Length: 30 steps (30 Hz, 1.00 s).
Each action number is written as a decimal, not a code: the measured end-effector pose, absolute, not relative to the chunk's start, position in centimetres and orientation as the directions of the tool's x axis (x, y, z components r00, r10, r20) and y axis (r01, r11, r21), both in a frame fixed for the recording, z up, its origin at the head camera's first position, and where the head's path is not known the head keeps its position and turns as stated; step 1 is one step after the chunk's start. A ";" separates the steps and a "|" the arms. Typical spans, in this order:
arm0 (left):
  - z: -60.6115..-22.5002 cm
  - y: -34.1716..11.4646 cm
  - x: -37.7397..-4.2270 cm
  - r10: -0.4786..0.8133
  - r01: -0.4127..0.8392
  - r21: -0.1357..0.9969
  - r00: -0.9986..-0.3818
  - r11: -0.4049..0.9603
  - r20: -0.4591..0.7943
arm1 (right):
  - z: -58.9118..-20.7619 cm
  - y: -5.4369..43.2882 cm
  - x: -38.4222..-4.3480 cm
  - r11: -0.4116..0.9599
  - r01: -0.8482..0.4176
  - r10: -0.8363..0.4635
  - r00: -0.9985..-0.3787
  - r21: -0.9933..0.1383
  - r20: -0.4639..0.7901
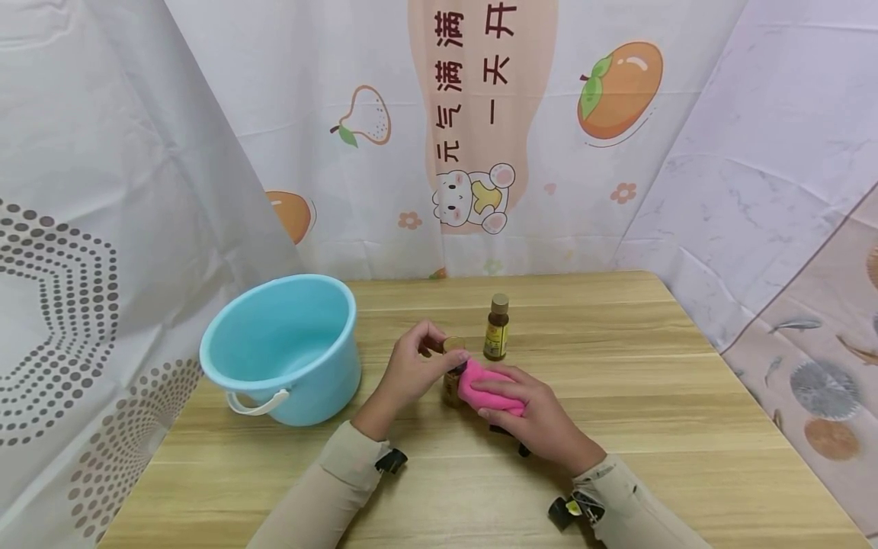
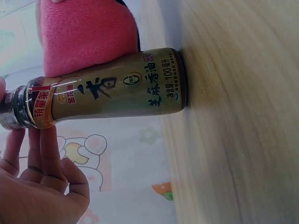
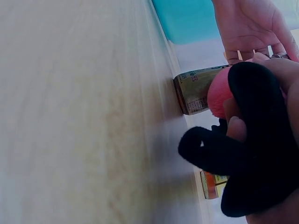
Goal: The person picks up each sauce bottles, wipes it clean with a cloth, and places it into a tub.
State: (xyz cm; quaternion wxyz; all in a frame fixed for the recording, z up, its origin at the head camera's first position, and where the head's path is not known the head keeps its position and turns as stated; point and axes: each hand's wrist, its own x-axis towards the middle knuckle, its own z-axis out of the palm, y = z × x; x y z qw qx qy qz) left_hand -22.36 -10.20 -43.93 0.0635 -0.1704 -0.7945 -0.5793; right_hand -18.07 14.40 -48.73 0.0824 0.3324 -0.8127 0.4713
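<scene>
Left fingers [image 2: 50, 156] pinch a bottle [image 2: 105, 93] reading "芝麻香油" "100毫升"; right fingers [image 1: 511, 387] grip a pink cloth [image 1: 473, 396].

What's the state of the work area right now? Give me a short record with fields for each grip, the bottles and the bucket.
Left grip: pinches the near bottle around its top
Right grip: holds a pink fuzzy item against that bottle's side
Near bottle: upright, gold-toned label
Far bottle: upright, capped, standing apart on the table, untouched by either grip
Bucket: light blue, left of the bottles, white handle on its near side
</scene>
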 end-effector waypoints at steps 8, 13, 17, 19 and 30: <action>-44.0 -10.1 -22.4 0.190 0.347 0.894 -0.934 0.283 0.303 | -48.9 14.5 -18.1 0.387 -0.581 -0.465 -0.794 -0.716 0.392; -44.1 -10.1 -22.3 0.175 0.346 0.892 -0.936 0.291 0.306 | -49.1 14.6 -18.3 0.434 -0.522 -0.466 -0.828 -0.735 0.312; -44.1 -10.0 -22.3 0.162 0.349 0.890 -0.936 0.294 0.313 | -49.0 14.6 -18.4 0.445 -0.512 -0.469 -0.832 -0.735 0.296; -44.0 -9.9 -22.3 0.159 0.353 0.887 -0.934 0.299 0.319 | -49.0 14.6 -18.4 0.443 -0.514 -0.468 -0.831 -0.735 0.299; -43.7 -10.5 -22.4 0.209 0.411 0.864 -0.908 0.289 0.362 | -49.1 14.6 -18.3 0.456 -0.515 -0.453 -0.836 -0.726 0.308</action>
